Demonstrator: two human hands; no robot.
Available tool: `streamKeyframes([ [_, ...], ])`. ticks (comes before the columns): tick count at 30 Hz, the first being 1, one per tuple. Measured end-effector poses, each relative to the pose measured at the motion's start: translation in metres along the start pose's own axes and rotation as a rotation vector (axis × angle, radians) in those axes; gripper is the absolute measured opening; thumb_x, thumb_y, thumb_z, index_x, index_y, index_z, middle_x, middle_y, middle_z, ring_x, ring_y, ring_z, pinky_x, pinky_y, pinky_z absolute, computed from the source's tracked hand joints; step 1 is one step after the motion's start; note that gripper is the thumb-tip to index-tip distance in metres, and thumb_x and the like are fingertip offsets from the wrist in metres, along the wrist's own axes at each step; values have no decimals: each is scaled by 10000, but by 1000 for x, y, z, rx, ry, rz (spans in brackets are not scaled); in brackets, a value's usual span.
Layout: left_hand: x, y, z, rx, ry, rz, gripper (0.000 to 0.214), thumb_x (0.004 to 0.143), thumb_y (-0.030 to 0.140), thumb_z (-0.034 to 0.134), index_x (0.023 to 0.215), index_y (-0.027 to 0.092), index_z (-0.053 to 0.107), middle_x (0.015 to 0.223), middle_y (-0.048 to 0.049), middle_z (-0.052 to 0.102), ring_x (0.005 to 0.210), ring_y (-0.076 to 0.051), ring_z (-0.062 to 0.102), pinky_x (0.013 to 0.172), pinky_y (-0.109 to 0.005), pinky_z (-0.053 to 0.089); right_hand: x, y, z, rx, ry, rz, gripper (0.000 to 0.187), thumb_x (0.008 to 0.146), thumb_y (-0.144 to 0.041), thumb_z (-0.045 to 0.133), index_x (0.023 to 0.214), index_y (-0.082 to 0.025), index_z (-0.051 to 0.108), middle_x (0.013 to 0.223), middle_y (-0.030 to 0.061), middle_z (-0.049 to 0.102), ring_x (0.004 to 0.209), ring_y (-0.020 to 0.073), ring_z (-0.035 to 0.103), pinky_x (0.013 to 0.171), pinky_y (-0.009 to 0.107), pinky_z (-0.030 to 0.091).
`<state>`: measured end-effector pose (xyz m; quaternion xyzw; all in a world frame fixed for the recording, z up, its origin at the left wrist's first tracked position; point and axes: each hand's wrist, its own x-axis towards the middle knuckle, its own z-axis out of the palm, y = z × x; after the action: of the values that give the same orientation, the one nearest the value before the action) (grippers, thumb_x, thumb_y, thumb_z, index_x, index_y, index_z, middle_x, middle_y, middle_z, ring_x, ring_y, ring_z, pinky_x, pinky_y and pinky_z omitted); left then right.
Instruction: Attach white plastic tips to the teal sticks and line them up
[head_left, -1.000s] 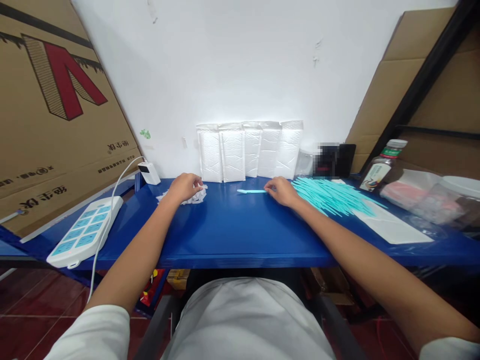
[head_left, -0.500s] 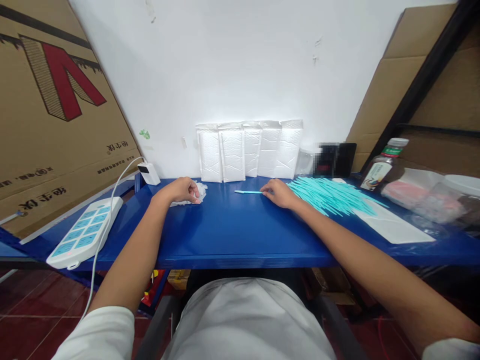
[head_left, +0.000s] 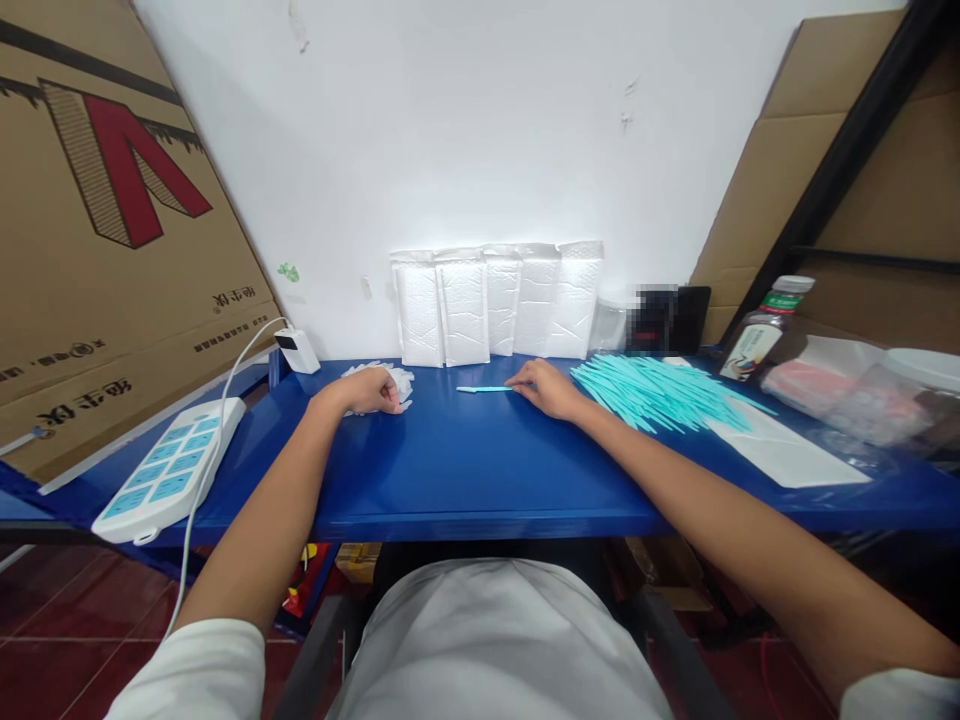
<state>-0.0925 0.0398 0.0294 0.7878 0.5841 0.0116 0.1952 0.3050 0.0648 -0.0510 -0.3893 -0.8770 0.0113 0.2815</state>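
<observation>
My right hand (head_left: 546, 388) is closed in a pinch on the right end of a thin turquoise stick (head_left: 487, 388). The stick points left, low over the blue table, and its far end looks slightly thicker. Just beyond that hand lies a heap of similar turquoise sticks (head_left: 652, 388). On the left, a small pile of translucent plastic pieces (head_left: 401, 380) lies partly hidden behind my left hand (head_left: 373, 391). The thumb and fingers of this hand are pinched together, with a small translucent plastic piece (head_left: 406, 407) showing at their tips.
Several white padded envelopes (head_left: 465, 310) lean against the wall. A power strip (head_left: 172, 465) and a white plugged-in device (head_left: 298, 350) are on the left. White paper (head_left: 795, 450), a dark bottle (head_left: 761, 335) and clear jars (head_left: 911, 400) occupy the right. The blue table (head_left: 480, 470) ends before my lap.
My right hand has moved a little left with the turquoise stick. My left hand has shifted slightly right and down, and more of the translucent pile shows behind it.
</observation>
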Motion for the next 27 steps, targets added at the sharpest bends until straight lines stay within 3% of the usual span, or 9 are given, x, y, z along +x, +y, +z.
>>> streamKeyframes([
  [3, -2, 7, 2, -28, 27, 68, 412, 651, 613, 791, 757, 218, 743, 787, -41, 755, 720, -220, 660, 590, -274, 436, 1, -1, -21, -59, 34, 57, 244, 974, -220, 637, 1136, -202, 818, 1082, 103, 778, 1015, 253, 659, 944, 351, 483],
  [6, -2, 13, 4, -68, 76, 154, 413, 724, 629, 745, 783, 221, 726, 798, -43, 760, 726, -217, 671, 605, -276, 453, -6, 10, -51, -275, 70, 277, 222, 969, -235, 628, 1031, -173, 831, 1036, 126, 785, 1032, 271, 661, 909, 341, 476],
  [11, 2, 27, 16, -106, 233, 266, 402, 838, 604, 671, 878, 205, 702, 840, -65, 771, 748, -211, 684, 663, -288, 491, -28, 38, -87, -500, -58, 568, 202, 885, -349, 730, 941, -189, 840, 1015, 138, 791, 1005, 282, 685, 826, 327, 484],
  [14, 7, 36, 26, -106, 305, 337, 380, 894, 573, 626, 900, 197, 682, 820, -64, 756, 739, -209, 682, 683, -300, 492, -35, 44, -93, -501, -131, 658, 190, 829, -371, 785, 906, -206, 839, 968, 115, 800, 943, 268, 709, 769, 314, 479],
  [19, 12, 46, 41, -115, 368, 416, 355, 929, 544, 611, 903, 195, 675, 831, -68, 750, 770, -211, 685, 721, -311, 501, -33, 38, -91, -507, -171, 670, 179, 810, -328, 783, 928, -205, 838, 990, 119, 804, 951, 283, 728, 732, 319, 476],
  [27, 11, 50, 41, -162, 431, 448, 314, 921, 509, 641, 906, 200, 699, 886, -73, 771, 835, -225, 710, 752, -314, 516, -31, 30, -90, -518, -156, 738, 264, 817, -247, 695, 1021, -159, 837, 995, 178, 799, 967, 305, 745, 760, 326, 507],
])
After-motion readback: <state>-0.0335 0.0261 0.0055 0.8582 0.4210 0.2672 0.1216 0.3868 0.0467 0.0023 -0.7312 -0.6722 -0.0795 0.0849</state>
